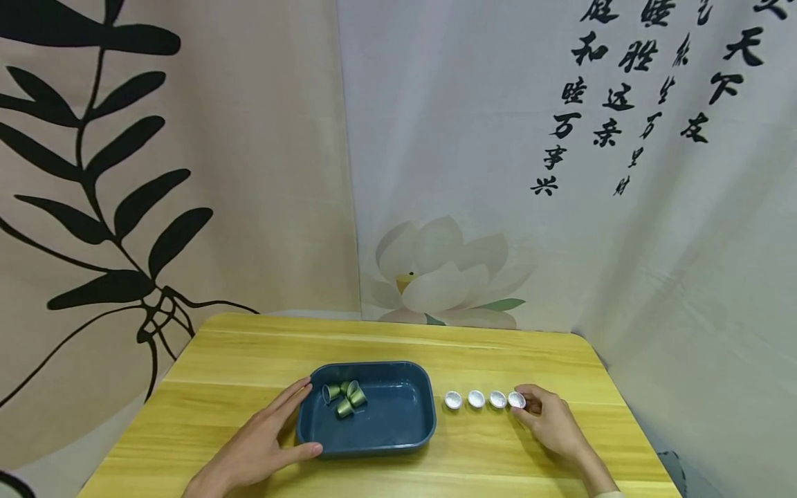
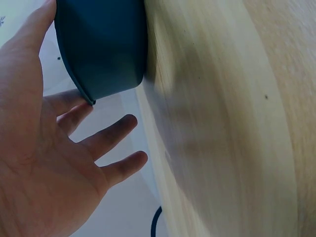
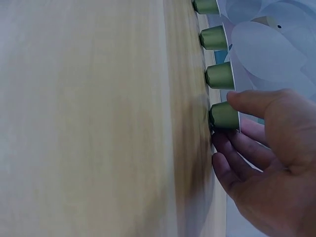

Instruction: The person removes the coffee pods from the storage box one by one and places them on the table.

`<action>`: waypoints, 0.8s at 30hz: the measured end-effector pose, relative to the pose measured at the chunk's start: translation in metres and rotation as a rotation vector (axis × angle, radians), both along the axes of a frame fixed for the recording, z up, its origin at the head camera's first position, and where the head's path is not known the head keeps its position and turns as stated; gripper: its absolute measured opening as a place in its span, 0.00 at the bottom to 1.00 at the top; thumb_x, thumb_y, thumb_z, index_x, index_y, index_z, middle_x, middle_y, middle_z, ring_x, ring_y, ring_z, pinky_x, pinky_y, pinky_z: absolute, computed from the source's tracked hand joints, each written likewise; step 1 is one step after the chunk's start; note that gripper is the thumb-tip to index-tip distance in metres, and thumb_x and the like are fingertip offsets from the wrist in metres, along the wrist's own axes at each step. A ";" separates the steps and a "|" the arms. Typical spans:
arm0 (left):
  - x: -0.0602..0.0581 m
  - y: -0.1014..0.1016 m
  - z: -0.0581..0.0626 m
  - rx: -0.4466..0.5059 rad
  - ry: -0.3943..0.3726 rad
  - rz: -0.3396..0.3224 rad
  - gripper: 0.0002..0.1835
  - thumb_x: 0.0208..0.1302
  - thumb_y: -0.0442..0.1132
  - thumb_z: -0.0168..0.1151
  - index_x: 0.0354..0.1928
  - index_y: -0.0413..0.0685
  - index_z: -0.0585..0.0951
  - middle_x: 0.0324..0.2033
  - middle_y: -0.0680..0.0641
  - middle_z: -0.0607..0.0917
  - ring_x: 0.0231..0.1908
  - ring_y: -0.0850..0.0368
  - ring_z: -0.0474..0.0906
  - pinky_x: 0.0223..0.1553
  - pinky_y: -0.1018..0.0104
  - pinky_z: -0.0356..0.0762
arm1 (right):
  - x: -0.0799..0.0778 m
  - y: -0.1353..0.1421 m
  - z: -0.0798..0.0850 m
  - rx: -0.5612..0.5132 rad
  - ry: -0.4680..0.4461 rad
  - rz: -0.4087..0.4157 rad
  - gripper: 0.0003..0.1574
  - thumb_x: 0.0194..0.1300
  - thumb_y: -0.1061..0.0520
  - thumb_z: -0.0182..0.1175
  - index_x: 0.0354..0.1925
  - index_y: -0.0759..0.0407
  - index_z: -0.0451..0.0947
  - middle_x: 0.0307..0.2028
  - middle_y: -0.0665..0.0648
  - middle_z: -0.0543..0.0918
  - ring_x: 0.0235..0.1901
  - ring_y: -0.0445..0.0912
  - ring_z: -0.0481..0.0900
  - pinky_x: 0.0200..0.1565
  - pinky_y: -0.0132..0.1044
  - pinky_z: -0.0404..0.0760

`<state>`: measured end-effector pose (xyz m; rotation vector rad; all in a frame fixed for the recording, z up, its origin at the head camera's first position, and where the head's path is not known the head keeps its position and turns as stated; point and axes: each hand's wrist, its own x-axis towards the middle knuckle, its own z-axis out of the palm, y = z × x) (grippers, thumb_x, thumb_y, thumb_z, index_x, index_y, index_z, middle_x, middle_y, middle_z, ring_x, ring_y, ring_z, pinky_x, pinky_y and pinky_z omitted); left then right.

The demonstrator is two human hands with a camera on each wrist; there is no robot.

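Cloth-hung indoor nook, perhaps domestic

This was a small indoor nook with the look of a room at home, though a set dressed like one could not be ruled out. A cream cloth (image 1: 274, 173) printed with a black plant (image 1: 149, 203) hung at the left; a paler cloth (image 1: 448, 138) beside it bore a lotus (image 1: 442, 277) and columns of Chinese writing (image 1: 618, 98). Soft folds showed in the paler cloth. A wood-grained table (image 1: 498, 463) with rounded corners stood close to both, more like household furniture than a workshop bench.
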<state>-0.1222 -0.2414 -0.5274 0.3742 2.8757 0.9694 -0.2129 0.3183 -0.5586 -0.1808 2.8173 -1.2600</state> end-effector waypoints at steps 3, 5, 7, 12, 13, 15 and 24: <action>0.000 0.000 0.001 0.001 0.002 -0.004 0.59 0.70 0.74 0.72 0.91 0.50 0.62 0.91 0.45 0.59 0.84 0.30 0.68 0.73 0.26 0.79 | 0.000 0.000 -0.001 -0.002 -0.006 -0.005 0.28 0.74 0.59 0.77 0.67 0.65 0.84 0.54 0.58 0.94 0.50 0.46 0.93 0.49 0.35 0.92; 0.000 0.000 0.001 0.005 0.001 -0.005 0.59 0.70 0.73 0.72 0.91 0.50 0.62 0.91 0.45 0.59 0.84 0.29 0.68 0.73 0.25 0.78 | 0.000 0.000 -0.001 -0.007 -0.010 -0.005 0.28 0.74 0.59 0.77 0.67 0.66 0.84 0.54 0.58 0.94 0.51 0.47 0.93 0.50 0.35 0.93; 0.000 0.000 0.001 0.006 -0.002 -0.005 0.59 0.70 0.73 0.72 0.91 0.50 0.62 0.91 0.45 0.59 0.84 0.29 0.68 0.73 0.25 0.78 | 0.000 0.000 -0.001 -0.010 -0.012 -0.005 0.29 0.74 0.59 0.77 0.68 0.66 0.84 0.54 0.58 0.94 0.51 0.47 0.93 0.50 0.36 0.93; -0.001 0.000 0.000 -0.002 -0.011 0.005 0.60 0.69 0.75 0.72 0.91 0.51 0.62 0.92 0.46 0.59 0.85 0.31 0.67 0.73 0.27 0.79 | -0.001 0.000 -0.001 -0.009 -0.005 -0.002 0.30 0.74 0.58 0.77 0.68 0.66 0.83 0.55 0.58 0.94 0.52 0.48 0.93 0.51 0.37 0.93; -0.001 0.000 -0.001 0.000 -0.012 0.006 0.60 0.69 0.75 0.72 0.91 0.51 0.62 0.92 0.46 0.59 0.85 0.31 0.67 0.74 0.27 0.79 | -0.001 0.000 -0.001 -0.009 -0.004 -0.003 0.30 0.74 0.58 0.77 0.68 0.66 0.83 0.55 0.58 0.94 0.52 0.48 0.93 0.51 0.37 0.93; -0.001 0.000 -0.001 0.004 -0.004 0.000 0.59 0.69 0.74 0.72 0.91 0.50 0.62 0.92 0.45 0.59 0.85 0.30 0.67 0.73 0.25 0.78 | -0.001 0.000 -0.002 -0.010 -0.003 -0.004 0.30 0.74 0.58 0.77 0.69 0.66 0.83 0.55 0.58 0.94 0.52 0.48 0.93 0.51 0.38 0.93; 0.000 0.001 -0.002 0.008 -0.001 0.005 0.60 0.69 0.74 0.73 0.91 0.51 0.62 0.92 0.45 0.59 0.85 0.30 0.67 0.74 0.25 0.78 | 0.000 0.002 -0.005 -0.014 0.011 -0.004 0.34 0.74 0.58 0.77 0.72 0.67 0.80 0.59 0.61 0.93 0.55 0.52 0.93 0.54 0.38 0.93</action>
